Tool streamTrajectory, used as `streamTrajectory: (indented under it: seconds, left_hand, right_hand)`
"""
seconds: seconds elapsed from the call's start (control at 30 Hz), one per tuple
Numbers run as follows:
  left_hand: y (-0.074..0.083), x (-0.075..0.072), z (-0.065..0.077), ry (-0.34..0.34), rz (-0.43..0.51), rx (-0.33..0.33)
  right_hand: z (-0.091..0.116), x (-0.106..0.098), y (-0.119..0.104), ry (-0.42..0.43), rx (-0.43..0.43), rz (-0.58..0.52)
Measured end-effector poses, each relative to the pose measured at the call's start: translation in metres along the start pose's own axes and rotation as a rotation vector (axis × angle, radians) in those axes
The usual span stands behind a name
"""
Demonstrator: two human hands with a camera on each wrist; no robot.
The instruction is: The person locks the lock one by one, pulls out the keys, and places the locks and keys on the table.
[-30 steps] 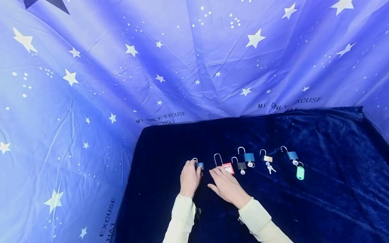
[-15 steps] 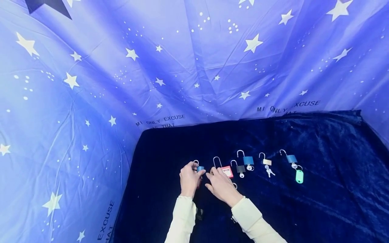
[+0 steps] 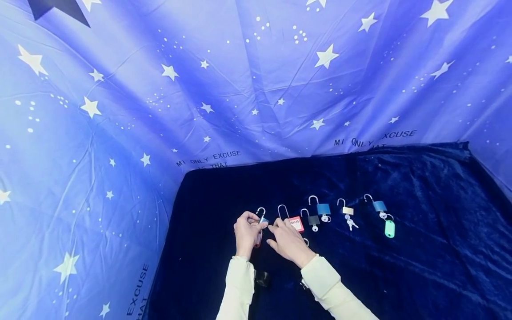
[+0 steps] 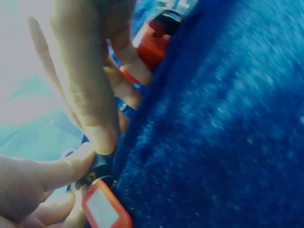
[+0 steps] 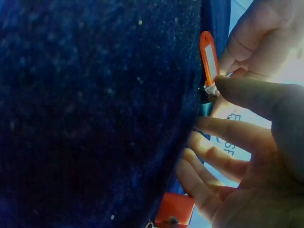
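Observation:
My left hand [image 3: 245, 233] pinches a small blue padlock [image 3: 264, 220] by its body, thumb against the fingers. The padlock's shackle stands up at the far side, and an orange-red key tag [image 4: 105, 209] hangs from its near end. Close on the right is my right hand [image 3: 291, 242], fingers spread and fairly straight. A right fingertip is at the padlock's body in the left wrist view; whether it presses there I cannot tell. Beyond the right hand lies a red padlock [image 3: 296, 224] with a tall shackle, partly covered by that hand.
Rightward on the dark blue velvet cloth [image 3: 420, 266] lie a black padlock [image 3: 314, 220], a larger blue padlock [image 3: 323, 209], a brass padlock [image 3: 348, 211] and a blue padlock [image 3: 379, 206] with a green tag [image 3: 390, 229]. Their shackles are open, with keys attached. A starry curtain [image 3: 240, 89] hangs behind.
My left hand has tilted the small blue padlock, so more of its shackle shows. My right hand has shifted slightly left towards it, and a ring by the red padlock has come into sight.

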State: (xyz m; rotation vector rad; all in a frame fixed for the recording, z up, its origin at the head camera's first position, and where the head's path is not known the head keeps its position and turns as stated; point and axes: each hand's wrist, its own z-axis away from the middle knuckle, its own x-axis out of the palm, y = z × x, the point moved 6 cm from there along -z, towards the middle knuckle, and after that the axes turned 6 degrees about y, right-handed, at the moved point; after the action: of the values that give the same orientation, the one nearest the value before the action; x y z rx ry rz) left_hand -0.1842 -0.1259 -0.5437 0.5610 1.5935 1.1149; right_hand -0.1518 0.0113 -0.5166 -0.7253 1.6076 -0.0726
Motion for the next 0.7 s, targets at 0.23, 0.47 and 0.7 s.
streamTrajectory:
  seconds: [0.23,0.47,0.7]
  left_hand:
    - [-0.002,-0.005,0.003,-0.009,0.204,-0.076]
    - [-0.005,-0.002,0.007,-0.019,0.407,-0.167]
    - [-0.001,0.000,0.014,-0.050,0.559,-0.245]
  right_hand:
    - [-0.001,0.000,0.004,0.079,0.003,-0.110]
    - [-0.009,0.005,0.016,0.119,0.197,-0.456]
    - [-0.009,0.002,0.019,0.122,0.313,-0.748]
